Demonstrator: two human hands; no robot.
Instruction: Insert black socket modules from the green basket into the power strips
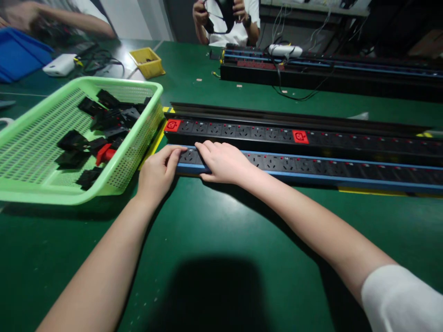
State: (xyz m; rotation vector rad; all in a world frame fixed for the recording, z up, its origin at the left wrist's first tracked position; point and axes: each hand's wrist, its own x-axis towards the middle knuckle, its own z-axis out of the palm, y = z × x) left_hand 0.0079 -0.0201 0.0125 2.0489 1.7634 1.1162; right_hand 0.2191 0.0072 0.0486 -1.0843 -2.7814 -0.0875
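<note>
A long black socket strip with a blue edge (311,166) lies across the green table. My left hand (158,171) curls around its left end, fingers bent over the top. My right hand (223,162) rests flat on the strip just to the right, fingers stretched toward the left end, pressing on the sockets. Behind it lies a second black strip (242,133) with two red sockets, one at its left end (172,125) and one further right (300,136).
A light green mesh basket (41,152) holds several black socket modules and a red one (104,153) at the left. A yellow bin (147,62), white box (60,64) and blue tray (17,53) stand behind. More strips (328,74) lie at the back, where another person (226,20) holds something black.
</note>
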